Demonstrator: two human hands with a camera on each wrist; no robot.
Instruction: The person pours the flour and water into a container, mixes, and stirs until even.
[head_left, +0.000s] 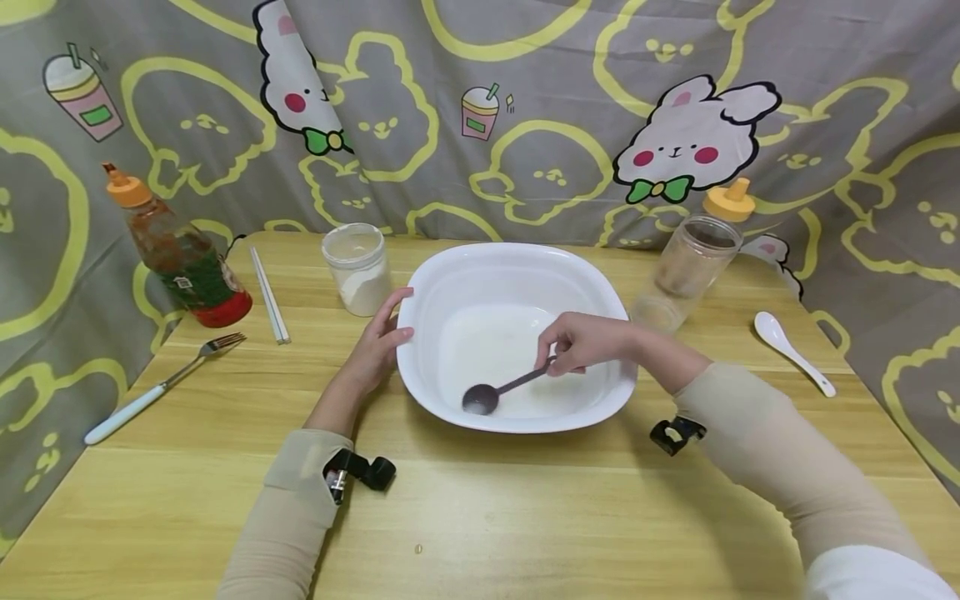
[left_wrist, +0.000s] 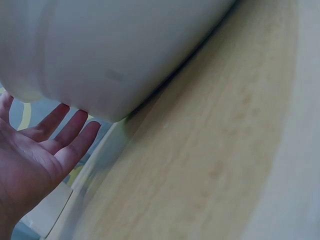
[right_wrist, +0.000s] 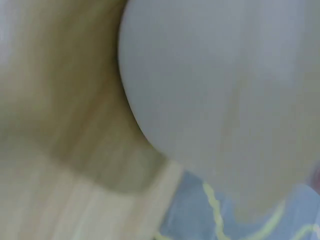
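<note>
Wooden table [head_left: 525, 517], bunny-print curtain [head_left: 525, 100]; left hand [head_left: 378, 346] flat against bowl [head_left: 517, 267], right hand [head_left: 581, 342] pinching spoon [head_left: 498, 390].

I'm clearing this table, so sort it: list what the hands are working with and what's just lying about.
In use:
white bowl, steadied by the left hand
dark spoon, pinched by the right hand

Lying about:
sauce bottle
fork
chopsticks
powder jar
clear squeeze bottle
white ceramic spoon
</note>
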